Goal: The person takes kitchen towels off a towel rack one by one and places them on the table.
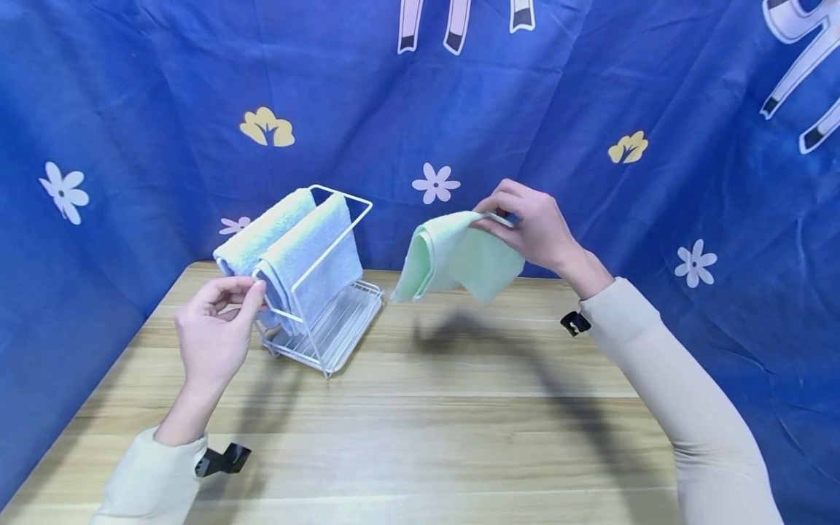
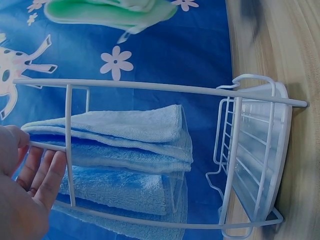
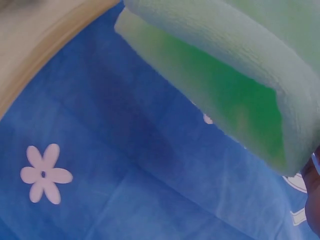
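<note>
Pinched in my right hand, a pale green towel hangs folded over the back of the table, right of the rack. Its loop of folded cloth fills the upper right of the right wrist view. My left hand holds the near end of a white wire rack, its fingers around a short bar there. Two light blue towels, one to the left and one to the right, drape side by side over the rack's bars. The rack stands upright on the table.
A white tray with a wire grid forms the rack's base. The wooden table reaches back to a blue curtain printed with flowers and animal legs. Dark wrist straps show at the left cuff and right cuff.
</note>
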`<state>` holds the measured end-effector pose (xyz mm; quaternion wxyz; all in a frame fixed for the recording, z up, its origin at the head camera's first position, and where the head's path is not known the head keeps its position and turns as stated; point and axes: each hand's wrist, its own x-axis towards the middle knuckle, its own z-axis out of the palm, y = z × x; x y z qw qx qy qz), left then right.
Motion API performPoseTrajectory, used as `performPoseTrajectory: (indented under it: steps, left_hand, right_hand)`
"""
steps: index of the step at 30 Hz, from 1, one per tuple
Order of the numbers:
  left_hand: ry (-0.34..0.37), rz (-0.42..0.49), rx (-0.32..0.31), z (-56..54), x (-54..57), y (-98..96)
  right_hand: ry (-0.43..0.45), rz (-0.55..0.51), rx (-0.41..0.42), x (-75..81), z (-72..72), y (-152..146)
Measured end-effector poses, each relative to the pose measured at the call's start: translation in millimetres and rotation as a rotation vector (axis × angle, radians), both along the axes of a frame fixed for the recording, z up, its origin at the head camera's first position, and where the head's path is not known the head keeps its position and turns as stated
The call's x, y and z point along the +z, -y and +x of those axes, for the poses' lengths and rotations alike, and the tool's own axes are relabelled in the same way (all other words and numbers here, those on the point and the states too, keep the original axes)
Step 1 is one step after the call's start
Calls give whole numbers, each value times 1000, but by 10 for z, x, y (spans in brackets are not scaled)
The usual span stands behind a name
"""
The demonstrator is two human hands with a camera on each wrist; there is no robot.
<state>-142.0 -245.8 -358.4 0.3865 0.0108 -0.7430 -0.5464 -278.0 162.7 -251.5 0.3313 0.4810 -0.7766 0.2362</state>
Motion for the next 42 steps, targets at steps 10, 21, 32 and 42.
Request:
performPoseTrajectory:
  steps: [10,21,32,42]
  left_hand:
    - [-8,1,-2,8,-12,-1]
    - [-15,1,-6,10,-10,0]
    - [-10,-6,-2,1,-3,-1]
    - [-14,-3,-16,17,-5,4]
  right_hand:
    - [76,29,-53,-333,64,-63]
    - [140,37,-38,-605,117,-61]
    - [200,56,-41,-768,239,-37]
    - [324,88,-81,-806,407,-18]
